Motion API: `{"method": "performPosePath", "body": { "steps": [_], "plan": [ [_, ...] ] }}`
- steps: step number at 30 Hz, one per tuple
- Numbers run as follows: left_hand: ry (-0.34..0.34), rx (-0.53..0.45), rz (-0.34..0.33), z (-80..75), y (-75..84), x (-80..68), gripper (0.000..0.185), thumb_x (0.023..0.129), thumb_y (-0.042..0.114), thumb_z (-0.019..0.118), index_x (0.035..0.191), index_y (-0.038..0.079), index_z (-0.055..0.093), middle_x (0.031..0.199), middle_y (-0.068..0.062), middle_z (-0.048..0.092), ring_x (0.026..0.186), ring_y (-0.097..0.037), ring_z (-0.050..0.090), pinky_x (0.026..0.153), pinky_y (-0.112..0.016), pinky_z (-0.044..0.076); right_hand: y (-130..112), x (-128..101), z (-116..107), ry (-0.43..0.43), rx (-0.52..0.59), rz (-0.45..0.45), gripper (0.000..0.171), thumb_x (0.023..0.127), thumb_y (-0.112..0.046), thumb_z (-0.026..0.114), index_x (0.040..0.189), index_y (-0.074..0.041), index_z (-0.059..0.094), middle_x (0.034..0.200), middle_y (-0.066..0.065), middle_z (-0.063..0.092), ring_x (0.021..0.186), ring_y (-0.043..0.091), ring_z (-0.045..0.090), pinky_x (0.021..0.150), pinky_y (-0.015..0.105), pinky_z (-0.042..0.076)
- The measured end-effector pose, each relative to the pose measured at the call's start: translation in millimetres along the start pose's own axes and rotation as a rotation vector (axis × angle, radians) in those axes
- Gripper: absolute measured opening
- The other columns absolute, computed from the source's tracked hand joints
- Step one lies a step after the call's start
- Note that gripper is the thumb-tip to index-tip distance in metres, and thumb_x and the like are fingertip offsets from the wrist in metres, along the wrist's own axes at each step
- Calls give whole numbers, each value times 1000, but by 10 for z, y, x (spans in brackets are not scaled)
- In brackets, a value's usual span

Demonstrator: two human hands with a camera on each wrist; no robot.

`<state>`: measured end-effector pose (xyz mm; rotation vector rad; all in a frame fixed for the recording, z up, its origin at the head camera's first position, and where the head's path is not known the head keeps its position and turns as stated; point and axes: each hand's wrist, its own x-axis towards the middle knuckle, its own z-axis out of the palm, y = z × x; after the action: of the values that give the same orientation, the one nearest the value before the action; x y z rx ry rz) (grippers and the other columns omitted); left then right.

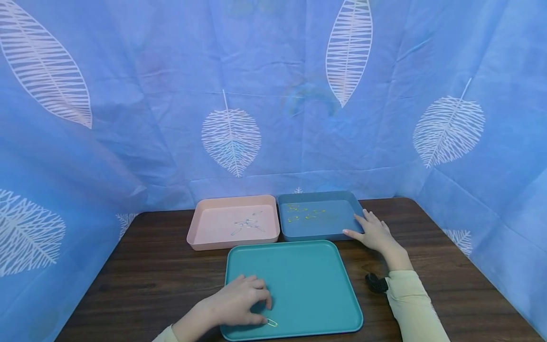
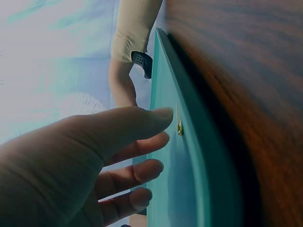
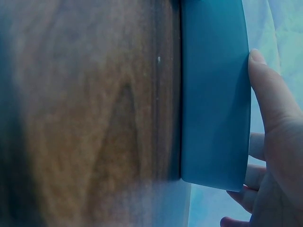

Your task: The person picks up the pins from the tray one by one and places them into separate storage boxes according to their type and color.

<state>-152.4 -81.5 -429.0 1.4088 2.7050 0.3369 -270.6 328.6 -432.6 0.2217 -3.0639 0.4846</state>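
Observation:
A teal tray (image 1: 307,280) lies at the table's front, with one gold paper clip (image 1: 271,323) near its front edge. My left hand (image 1: 243,299) rests on this tray with loosely curled fingers, its fingertips just left of the clip. In the left wrist view the thumb (image 2: 156,118) reaches almost to the clip (image 2: 179,125), which lies flat on the tray (image 2: 180,189). My right hand (image 1: 372,231) lies with straight fingers against the right rim of a blue tray (image 1: 318,236). The right wrist view shows the thumb (image 3: 265,90) along that tray's wall (image 3: 213,94).
A pink tray (image 1: 213,230) with several silver clips (image 1: 247,224) stands left of the blue tray, which holds several yellow clips (image 1: 307,213). The trays sit on a dark wooden table (image 1: 162,270). A blue leaf-print curtain (image 1: 273,118) closes off the back and sides.

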Motion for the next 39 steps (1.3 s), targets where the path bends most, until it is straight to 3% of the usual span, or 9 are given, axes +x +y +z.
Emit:
{"method": "performPosePath", "body": {
  "steps": [10, 23, 39],
  "plan": [
    [-36, 3, 36, 23, 46, 27, 11, 84, 39, 73, 80, 33, 64, 82, 20, 48, 79, 2, 38, 68, -16, 28, 9, -15, -11, -1, 4, 2, 89, 90, -62, 55, 147, 3, 36, 154, 37, 16, 142, 55, 16, 109, 73, 16],
    [0, 12, 93, 40, 82, 50, 19, 83, 29, 72, 72, 33, 59, 79, 19, 47, 76, 3, 37, 66, -13, 26, 35, -17, -19, 6, 5, 1, 89, 90, -62, 55, 147, 4, 36, 154, 37, 17, 142, 55, 17, 109, 73, 16],
    [-24, 2, 78, 13, 37, 95, 21, 82, 27, 72, 69, 30, 56, 76, 18, 46, 75, 3, 39, 66, -13, 28, 2, -7, 11, 10, 17, -2, 89, 90, -61, 56, 147, 4, 36, 154, 37, 17, 142, 55, 16, 109, 73, 15]
  ]
}}
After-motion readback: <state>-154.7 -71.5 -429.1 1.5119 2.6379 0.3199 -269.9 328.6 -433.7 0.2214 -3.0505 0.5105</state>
